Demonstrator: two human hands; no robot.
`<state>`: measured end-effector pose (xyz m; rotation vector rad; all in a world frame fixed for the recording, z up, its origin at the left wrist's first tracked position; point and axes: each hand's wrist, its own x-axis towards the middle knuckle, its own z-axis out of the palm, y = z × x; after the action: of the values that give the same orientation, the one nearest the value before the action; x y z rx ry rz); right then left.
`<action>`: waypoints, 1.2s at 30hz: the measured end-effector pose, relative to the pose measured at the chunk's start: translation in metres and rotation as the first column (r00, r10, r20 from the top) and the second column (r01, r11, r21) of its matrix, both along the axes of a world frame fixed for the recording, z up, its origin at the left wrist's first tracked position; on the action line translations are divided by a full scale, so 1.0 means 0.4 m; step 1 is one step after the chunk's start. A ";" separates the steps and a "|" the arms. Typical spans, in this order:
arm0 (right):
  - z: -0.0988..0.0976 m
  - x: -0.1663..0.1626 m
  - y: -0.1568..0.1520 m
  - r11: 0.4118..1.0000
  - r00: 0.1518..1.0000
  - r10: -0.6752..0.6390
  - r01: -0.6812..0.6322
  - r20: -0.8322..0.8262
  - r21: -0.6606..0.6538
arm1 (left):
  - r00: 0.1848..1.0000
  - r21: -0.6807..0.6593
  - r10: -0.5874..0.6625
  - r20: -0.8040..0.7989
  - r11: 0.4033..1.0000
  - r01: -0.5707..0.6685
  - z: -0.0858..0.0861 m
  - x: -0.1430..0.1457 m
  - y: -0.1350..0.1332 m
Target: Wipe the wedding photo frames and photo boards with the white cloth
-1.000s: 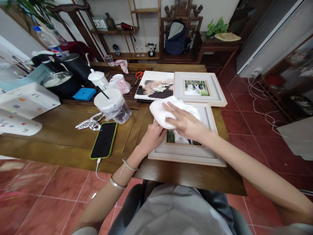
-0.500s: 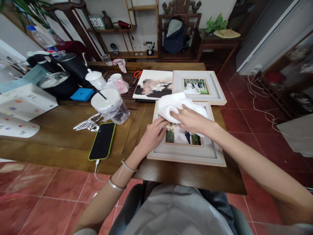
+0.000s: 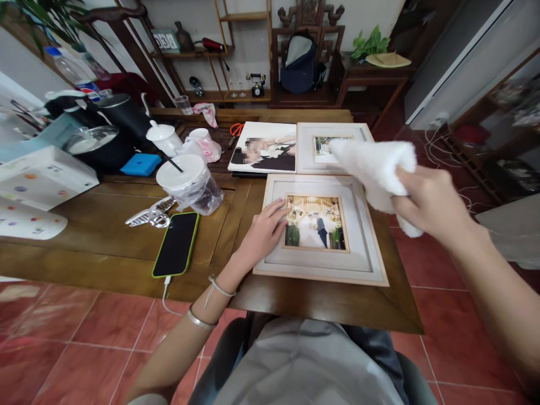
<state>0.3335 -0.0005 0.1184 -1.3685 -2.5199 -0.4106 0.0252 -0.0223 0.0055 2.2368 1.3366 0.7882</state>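
Observation:
A wooden picture frame [image 3: 274, 264] with a wedding photo in its middle lies flat near the table's front right corner. My left hand [image 3: 266, 230] rests on its left side, fingers stretched out, fingertips at the photo's left edge. Raised above the frame's right side, my right hand [image 3: 432, 197] grips a white cloth [image 3: 379, 166] that hangs out to the left. The cloth covers part of a second picture frame [image 3: 304, 149] lying behind the first. Left of that one lies a photo panel [image 3: 264, 147], resting on something dark.
A phone [image 3: 177, 244] on a cable lies to the left, beside a silvery clip-like object [image 3: 152, 214] and a lidded cup with a straw [image 3: 189, 180]. Farther back are a blue box [image 3: 140, 164], a white teapot [image 3: 164, 138] and orange-handled scissors [image 3: 236, 130].
My right hand has lifted the cloth off the front frame and swung it to the right, uncovering the photo. My left hand has stayed in place on the frame.

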 end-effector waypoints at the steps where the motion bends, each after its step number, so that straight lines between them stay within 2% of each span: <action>1: 0.004 0.003 -0.006 0.997 0.999 -0.026 0.028 -0.022 0.074 | 1.000 -0.001 0.002 -0.003 1.000 -0.002 0.001 0.001 -0.001; 2: 0.003 0.002 -0.012 0.992 0.999 -0.034 0.038 -0.031 0.118 | 1.000 -0.001 0.003 -0.004 1.000 -0.003 0.002 0.001 -0.001; 4: -0.013 -0.016 -0.020 0.994 1.000 0.014 -0.012 -0.012 0.107 | 1.000 -0.002 0.003 -0.005 1.000 -0.003 0.003 0.002 -0.001; 8: -0.085 -0.073 -0.011 0.979 0.980 0.199 -0.198 0.021 -0.036 | 1.000 0.000 0.001 0.003 1.000 -0.001 -0.002 -0.001 0.002; 10: -0.119 -0.094 0.003 0.965 0.968 0.248 -0.242 0.047 -0.099 | 1.000 0.007 -0.004 0.011 1.000 0.004 -0.004 -0.003 0.004; 13: -0.151 -0.107 0.022 0.962 0.967 0.237 -0.220 0.092 -0.165 | 1.000 0.022 -0.013 0.027 1.000 0.012 -0.007 -0.005 0.005; 16: -0.160 -0.108 0.021 0.963 0.968 0.212 -0.183 0.136 -0.200 | 1.000 0.033 -0.006 0.029 0.999 0.005 -0.010 -0.005 0.006; 20: -0.154 -0.119 -0.030 0.954 0.958 0.231 -0.188 0.170 -0.233 | 1.000 0.030 0.007 0.020 1.000 -0.007 -0.008 -0.003 0.006; 25: -0.131 -0.137 -0.155 0.905 0.947 0.297 -0.240 0.120 -0.352 | 1.000 -0.004 0.009 0.002 1.000 -0.009 0.001 0.000 0.004; 31: -0.074 -0.137 -0.307 0.860 0.936 0.344 -0.348 -0.079 -0.373 | 1.000 0.005 0.015 0.003 1.000 -0.015 -0.004 0.000 0.006; 34: -0.043 -0.122 -0.331 0.844 0.926 0.328 -0.375 -0.186 -0.383 | 1.000 0.001 0.015 -0.004 1.000 -0.015 -0.007 -0.001 0.008; 36: -0.028 -0.105 -0.317 0.841 0.923 0.278 -0.368 -0.267 -0.397 | 1.000 -0.005 0.013 0.001 1.000 -0.013 -0.007 -0.001 0.009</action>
<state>0.2916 -0.1273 0.1074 -1.0021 -2.6953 0.3742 0.0249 -0.0188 0.0028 2.2265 1.3519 0.7896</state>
